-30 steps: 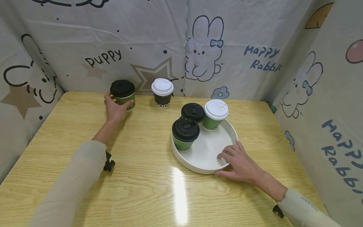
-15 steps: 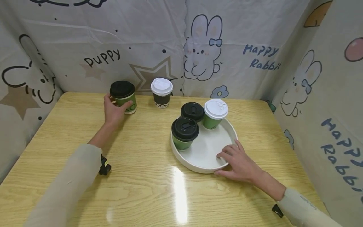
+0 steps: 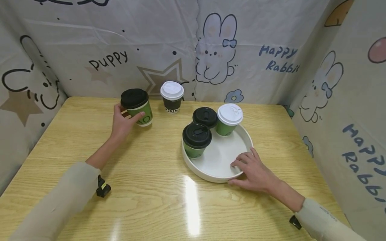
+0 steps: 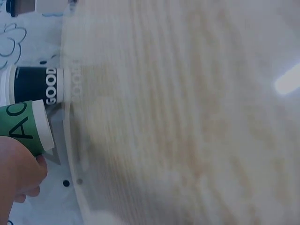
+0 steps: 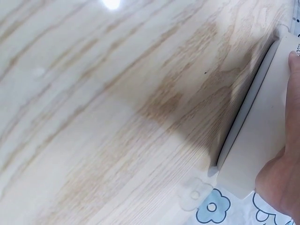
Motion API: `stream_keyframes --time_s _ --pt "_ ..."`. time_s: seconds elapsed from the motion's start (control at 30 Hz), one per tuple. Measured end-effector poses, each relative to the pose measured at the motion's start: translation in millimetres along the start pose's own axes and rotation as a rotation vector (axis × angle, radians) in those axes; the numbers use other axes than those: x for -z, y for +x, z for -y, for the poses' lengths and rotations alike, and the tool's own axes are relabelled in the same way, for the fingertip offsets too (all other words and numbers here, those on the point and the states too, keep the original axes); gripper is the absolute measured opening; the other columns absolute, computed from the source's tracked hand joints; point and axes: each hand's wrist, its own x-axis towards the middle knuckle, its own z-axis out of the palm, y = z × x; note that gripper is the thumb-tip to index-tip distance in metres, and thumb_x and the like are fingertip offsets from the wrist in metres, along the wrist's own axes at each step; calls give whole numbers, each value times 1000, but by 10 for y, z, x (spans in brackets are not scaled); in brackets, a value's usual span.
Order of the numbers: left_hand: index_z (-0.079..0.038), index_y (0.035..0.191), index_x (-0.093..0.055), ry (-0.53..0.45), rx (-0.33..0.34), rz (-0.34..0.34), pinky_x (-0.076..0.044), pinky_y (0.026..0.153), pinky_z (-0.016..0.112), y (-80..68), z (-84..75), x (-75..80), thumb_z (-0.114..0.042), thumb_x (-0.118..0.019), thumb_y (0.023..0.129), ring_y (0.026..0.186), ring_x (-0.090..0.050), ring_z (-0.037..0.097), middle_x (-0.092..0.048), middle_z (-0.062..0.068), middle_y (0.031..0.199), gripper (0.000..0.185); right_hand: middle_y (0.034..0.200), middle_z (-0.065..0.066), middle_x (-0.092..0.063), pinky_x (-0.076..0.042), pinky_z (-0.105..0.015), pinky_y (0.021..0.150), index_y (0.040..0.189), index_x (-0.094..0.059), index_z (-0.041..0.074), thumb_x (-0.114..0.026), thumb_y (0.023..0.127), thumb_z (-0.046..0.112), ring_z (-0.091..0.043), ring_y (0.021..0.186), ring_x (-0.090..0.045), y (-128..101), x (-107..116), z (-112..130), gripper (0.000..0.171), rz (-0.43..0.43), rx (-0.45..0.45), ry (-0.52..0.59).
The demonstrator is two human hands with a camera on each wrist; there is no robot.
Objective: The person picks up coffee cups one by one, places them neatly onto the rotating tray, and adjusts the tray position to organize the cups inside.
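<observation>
From the head view I see my left hand (image 3: 122, 122) wrapped round a green cup with a black lid (image 3: 137, 107), thumb on its near side and fingers behind it. The cup is tilted, its top leaning toward the left edge of the table (image 3: 144, 187), and it sits near the table's far edge, left of centre. Just beside it, closer to the far edge, stands a black cup with a white lid (image 3: 172, 97), upright and apart from the hand. My right hand (image 3: 254, 172) rests on the near right rim of the white round tray (image 3: 223, 157), fingers spread loosely over the rim and thumb against the outer wall, clamped on nothing. The tray lies right of the table's centre and carries three lidded cups along its far left side: a green one with a black lid (image 3: 196, 140), a black-lidded one behind it (image 3: 205, 117), and a green one with a white lid (image 3: 229, 119).

In the left wrist view, blurred, I make out the green cup (image 4: 26, 129) held in my hand (image 4: 18, 171), and the black cup (image 4: 35, 86) just beyond it over the wood.

In the right wrist view the tray (image 5: 255, 140) sits flat on the table, with my hand (image 5: 279, 180) lying against its rim.
</observation>
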Motion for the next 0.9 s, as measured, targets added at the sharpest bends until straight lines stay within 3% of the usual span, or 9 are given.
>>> stream_keyframes --time_s 0.23,0.57,0.9 --pt "-3 144 -29 24 -38 49 -44 104 40 -44 186 39 -18 -74 90 123 -42 22 -37 4 134 72 108 0 -61 -13 -67 113 108 -68 17 -67 83 68 -26 112 -52 9 -14 -8 56 -11 14 -8" --pt "-6 148 -29 18 -85 129 -45 103 41 -403 -5 39 -14 -76 89 121 -45 18 -39 2 134 76 106 0 -62 -15 -68 111 105 -69 18 -66 83 69 -26 110 -53 -5 -29 7 56 -48 24 -14" --pt "-10 138 -41 -100 -171 237 -51 89 22 -685 -214 -66 0 -73 88 114 -54 19 -51 5 129 61 108 -2 -62 -14 -66 113 106 -69 18 -66 84 68 -27 111 -52 -13 -33 17 55 -39 11 -24"
